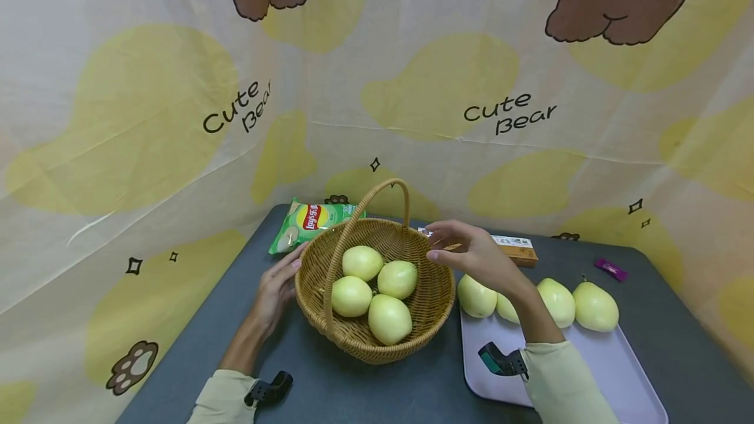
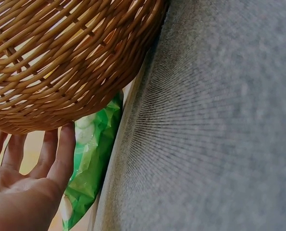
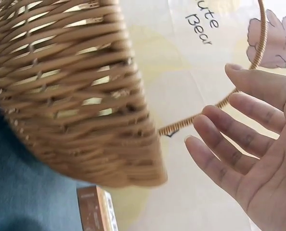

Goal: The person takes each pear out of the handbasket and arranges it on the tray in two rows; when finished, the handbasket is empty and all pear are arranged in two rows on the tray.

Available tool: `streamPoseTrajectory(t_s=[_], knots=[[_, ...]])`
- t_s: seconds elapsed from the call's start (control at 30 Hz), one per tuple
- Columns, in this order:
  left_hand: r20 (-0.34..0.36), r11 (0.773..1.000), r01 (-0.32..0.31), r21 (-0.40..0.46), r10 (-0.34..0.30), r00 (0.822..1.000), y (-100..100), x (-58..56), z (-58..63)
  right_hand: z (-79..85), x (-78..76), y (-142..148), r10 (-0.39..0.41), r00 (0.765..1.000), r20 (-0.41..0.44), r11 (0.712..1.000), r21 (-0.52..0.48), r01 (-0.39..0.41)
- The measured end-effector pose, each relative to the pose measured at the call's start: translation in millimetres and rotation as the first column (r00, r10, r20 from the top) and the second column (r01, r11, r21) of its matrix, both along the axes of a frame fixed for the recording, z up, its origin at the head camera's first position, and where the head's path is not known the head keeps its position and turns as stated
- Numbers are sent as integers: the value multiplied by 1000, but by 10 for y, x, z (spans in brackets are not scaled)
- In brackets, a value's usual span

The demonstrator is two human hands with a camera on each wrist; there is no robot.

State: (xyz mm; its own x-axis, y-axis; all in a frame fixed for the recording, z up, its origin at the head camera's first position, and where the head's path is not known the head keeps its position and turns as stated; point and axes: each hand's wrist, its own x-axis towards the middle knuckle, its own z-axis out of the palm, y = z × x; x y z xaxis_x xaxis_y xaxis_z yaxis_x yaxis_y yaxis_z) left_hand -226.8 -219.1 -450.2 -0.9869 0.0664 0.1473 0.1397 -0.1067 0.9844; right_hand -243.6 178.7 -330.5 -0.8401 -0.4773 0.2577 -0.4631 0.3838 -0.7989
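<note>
A wicker basket (image 1: 377, 353) with an arched handle stands in the middle of the table. Inside lie several round, pale yellow-green pears (image 1: 391, 320). My left hand (image 1: 275, 288) touches the basket's left side with its fingertips, straight fingers showing in the left wrist view. Over the right rim hovers my right hand (image 1: 471, 255), fingers loosely bent and holding nothing. In the right wrist view that hand is apart from the basket wall (image 3: 85, 86). More pears (image 1: 596, 307) rest along the back of a pale lilac tray (image 1: 612, 371) on the right, partly hidden by my right forearm.
A green bag of Lay's chips (image 1: 312, 218) lies behind the basket to the left. Behind my right hand is a brown and white box (image 1: 518, 252). A small purple packet (image 1: 610, 269) lies at the back right. A printed cloth hangs behind the table.
</note>
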Motion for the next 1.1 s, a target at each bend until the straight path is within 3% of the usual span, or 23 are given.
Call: streamPoseTrajectory(t_s=[0.43, 1.1], knots=[[5, 1000, -5, -8, 5, 1000, -13, -13, -12, 165, -160, -392, 50, 999, -1, 999, 22, -50], [5, 1000, 1, 11, -1, 1000, -19, 2, -18, 164, -439, -721, 105, 994, 28, 988, 110, -107]])
